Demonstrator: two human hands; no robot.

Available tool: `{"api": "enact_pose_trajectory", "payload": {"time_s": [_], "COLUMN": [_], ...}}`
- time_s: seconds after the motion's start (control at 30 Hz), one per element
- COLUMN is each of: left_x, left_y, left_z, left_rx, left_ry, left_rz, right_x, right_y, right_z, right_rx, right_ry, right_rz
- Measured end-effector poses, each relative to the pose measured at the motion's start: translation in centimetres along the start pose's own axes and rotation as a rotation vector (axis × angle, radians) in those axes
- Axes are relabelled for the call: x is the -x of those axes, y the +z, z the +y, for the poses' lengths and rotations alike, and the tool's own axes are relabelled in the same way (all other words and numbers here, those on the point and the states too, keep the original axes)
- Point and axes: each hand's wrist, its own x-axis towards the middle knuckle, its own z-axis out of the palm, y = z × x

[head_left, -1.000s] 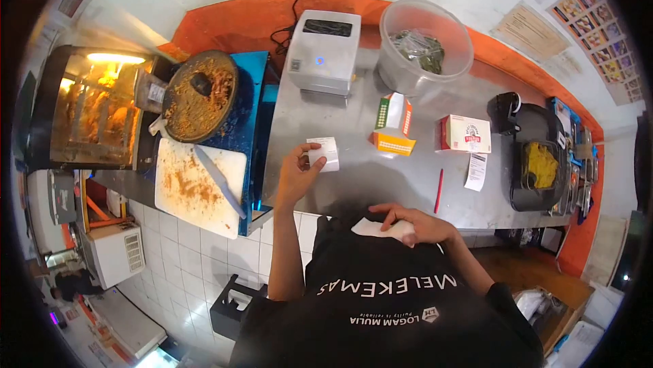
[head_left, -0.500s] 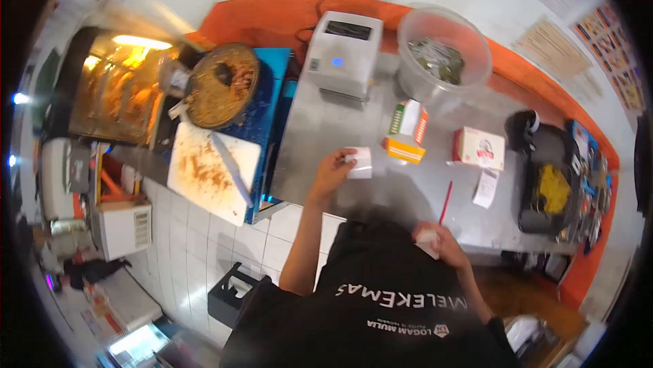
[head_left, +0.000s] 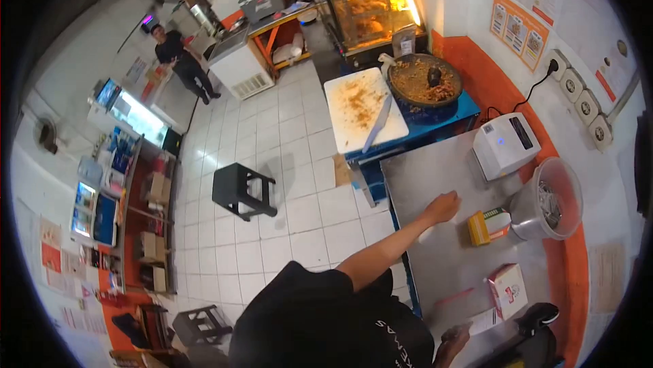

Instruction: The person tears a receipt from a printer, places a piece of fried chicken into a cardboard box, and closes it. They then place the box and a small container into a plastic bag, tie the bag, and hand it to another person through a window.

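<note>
Hands: two. The left hand point(head_left: 444, 207) is above the surface point(head_left: 435, 256) with its fingers curled in; whether they grip anything cannot be told. The right hand point(head_left: 454, 343) is at the near edge, blurred and partly dark; its opening and any hold cannot be told.
Boxes: two. The yellow box point(head_left: 480, 228) is near the left hand and just beside one clear tub point(head_left: 520, 220); the red-and-white box point(head_left: 509, 291) stands nearer the right hand.
Paper slip: one point(head_left: 483, 321), by the red-and-white box and near the right hand.
Red stick: one point(head_left: 456, 296), lying on the surface.
White machine: one point(head_left: 502, 149), at the surface's back edge.
Cutting board: one point(head_left: 350, 123), crumb-covered, with one knife point(head_left: 377, 125) on it.
Round stone dish: one point(head_left: 415, 89), holding one dark pestle point(head_left: 434, 77).
Stools: two point(head_left: 232, 188), on the tiled floor.
Other people: one person point(head_left: 182, 58), standing well apart.
</note>
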Motion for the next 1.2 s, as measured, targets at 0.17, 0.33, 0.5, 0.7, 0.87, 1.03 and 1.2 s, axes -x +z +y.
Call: {"api": "enact_pose_trajectory", "payload": {"time_s": [0.17, 0.33, 0.5, 0.7, 0.87, 1.03, 1.2], "left_x": [1.0, -1.9, 2.6, 17.4, 23.2, 28.5, 29.4], "left_y": [3.7, 9.3, 3.7, -10.9, -22.5, -35.3, -45.0], "left_z": [8.3, 5.7, 1.6, -5.8, -17.9, -21.0, -26.7], "left_rx": [-0.165, 0.025, 0.058, 0.159, 0.448, 0.738, 0.82], "left_ry": [-0.342, -0.257, -0.031, 0.175, 0.089, -0.04, -0.184], "left_rz": [0.01, 0.005, 0.071, 0.083, 0.163, 0.457, 0.763], "right_x": [0.9, 2.0, 2.2, 0.0, -1.4, -0.5, 3.5], "right_y": [-4.3, -9.1, -2.1, 19.0, 37.4, 53.4, 71.1], "right_z": [-1.0, -0.4, -2.3, -6.9, -1.2, 6.7, 12.8], "right_rx": [0.512, 0.92, 0.556, 0.54, 0.331, 0.022, 0.018], "right_ry": [-0.29, -0.344, -0.278, -0.242, -0.111, 0.379, 0.492], "right_rz": [-0.029, -0.368, -0.299, -0.491, -0.87, -1.17, -1.067]}}
